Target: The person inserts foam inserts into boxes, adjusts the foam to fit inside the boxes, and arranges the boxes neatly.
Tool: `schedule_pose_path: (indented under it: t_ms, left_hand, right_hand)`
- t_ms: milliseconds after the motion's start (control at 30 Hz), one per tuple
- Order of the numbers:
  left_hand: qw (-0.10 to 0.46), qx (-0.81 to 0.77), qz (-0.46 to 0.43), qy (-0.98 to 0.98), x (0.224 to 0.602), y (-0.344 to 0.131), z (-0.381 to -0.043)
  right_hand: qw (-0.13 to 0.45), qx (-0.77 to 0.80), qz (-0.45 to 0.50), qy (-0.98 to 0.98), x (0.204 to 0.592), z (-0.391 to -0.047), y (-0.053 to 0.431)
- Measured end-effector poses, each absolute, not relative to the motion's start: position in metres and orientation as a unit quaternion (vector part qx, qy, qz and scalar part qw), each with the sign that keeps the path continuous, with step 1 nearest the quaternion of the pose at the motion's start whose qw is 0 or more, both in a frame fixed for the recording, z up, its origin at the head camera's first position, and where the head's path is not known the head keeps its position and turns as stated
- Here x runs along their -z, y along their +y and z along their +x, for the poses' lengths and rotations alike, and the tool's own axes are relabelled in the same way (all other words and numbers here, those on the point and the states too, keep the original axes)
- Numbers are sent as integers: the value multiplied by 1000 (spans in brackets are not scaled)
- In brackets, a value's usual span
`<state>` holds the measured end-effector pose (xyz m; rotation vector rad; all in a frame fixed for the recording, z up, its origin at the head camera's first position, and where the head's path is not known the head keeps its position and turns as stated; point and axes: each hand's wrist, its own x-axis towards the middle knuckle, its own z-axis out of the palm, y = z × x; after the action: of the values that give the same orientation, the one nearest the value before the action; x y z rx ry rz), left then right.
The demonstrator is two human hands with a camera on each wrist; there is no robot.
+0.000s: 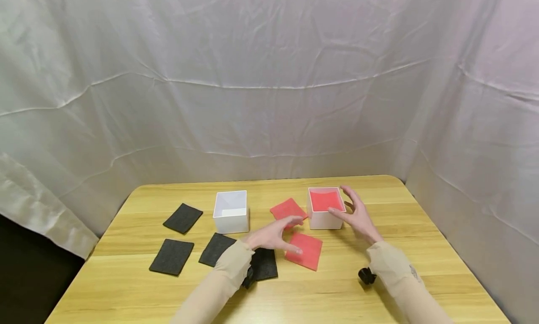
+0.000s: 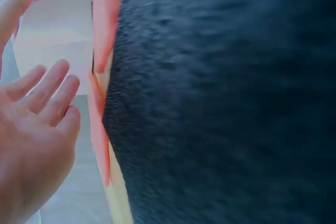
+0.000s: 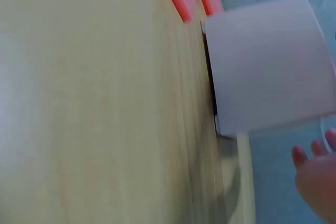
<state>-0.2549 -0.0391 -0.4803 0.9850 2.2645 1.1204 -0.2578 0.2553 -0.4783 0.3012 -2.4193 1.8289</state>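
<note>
My left hand [image 1: 271, 235] hovers over two red felt-like squares, its thumb and fingers spread with nothing between them. One red square [image 1: 288, 208] lies behind it, the other red square [image 1: 306, 255] in front. To the right stands a white open-topped box [image 1: 326, 220] with a red square [image 1: 325, 201] inside near the rim. Beside that box is my right hand [image 1: 358, 217], fingers spread along its right side and thumb near the front rim. In the right wrist view, a gap shows between the hand [image 3: 320, 177] and the box [image 3: 268, 66].
Another white box [image 1: 231, 222] stands left of centre, with something white low inside. Several black squares lie on the left, among them one at the back [image 1: 183, 218] and one partly under the left forearm [image 1: 265, 264]. Pale curtains [image 1: 269, 118] hang behind the wooden table [image 1: 337, 291].
</note>
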Motion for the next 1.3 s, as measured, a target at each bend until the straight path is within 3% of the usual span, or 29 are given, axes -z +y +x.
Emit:
schedule_pose_path:
  t_ms: [167, 367, 1300]
  left_hand:
    - [241, -365, 363, 823, 485, -43, -249]
    - [232, -310, 376, 842, 487, -44, -246]
    - [188, -280, 407, 849, 484, -38, -241]
  right_hand:
    - [-18, -609, 128, -782, 482, -270, 262]
    - [-59, -618, 145, -770, 487, -280, 266]
    - [-68, -589, 167, -787, 488, -293, 276]
